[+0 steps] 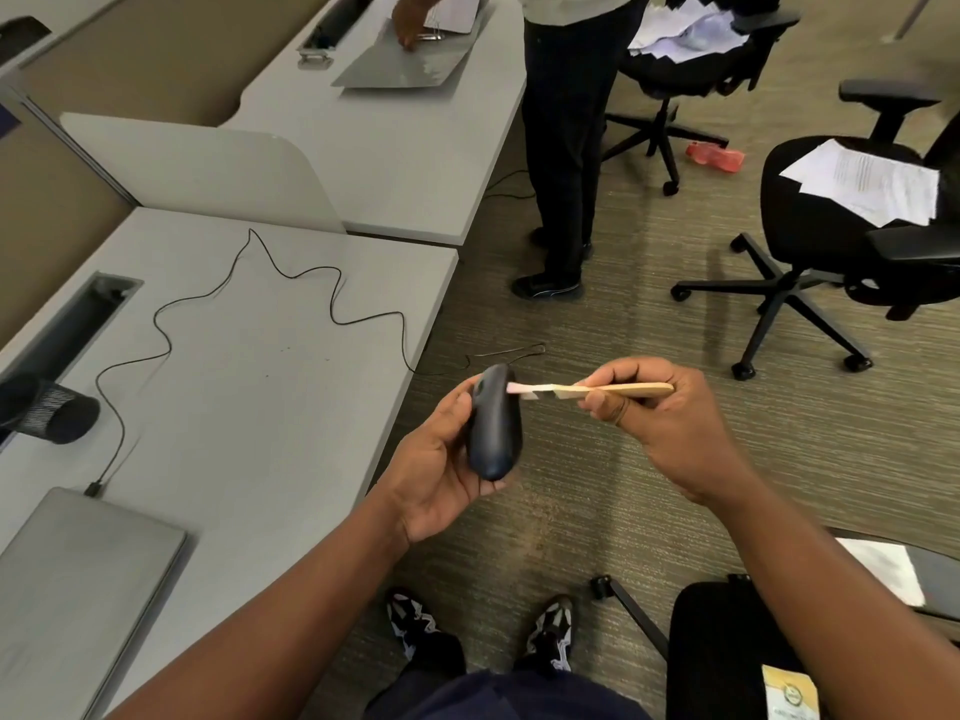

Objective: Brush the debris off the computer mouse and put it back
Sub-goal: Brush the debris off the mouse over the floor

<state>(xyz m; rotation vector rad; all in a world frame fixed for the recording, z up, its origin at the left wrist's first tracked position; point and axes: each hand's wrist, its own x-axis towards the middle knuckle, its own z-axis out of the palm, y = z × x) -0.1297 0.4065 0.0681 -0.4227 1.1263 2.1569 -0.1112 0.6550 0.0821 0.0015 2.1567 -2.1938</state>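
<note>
Carpeted office, grey desk (270,366) at left. Left hand (441,459) cradles dark oval computer mouse (493,423) off the desk edge; right hand (670,428) pinches wooden-handled brush (597,391), bristles touching it. Risk: loose cupped grip, hard stroke drops mouse; trailing thin black cable (332,298) snags.

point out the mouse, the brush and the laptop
mouse (493,423), head view, middle of its dark body
brush (631,390), head view, its wooden handle
laptop (78,574), head view, middle of its closed grey lid
</note>
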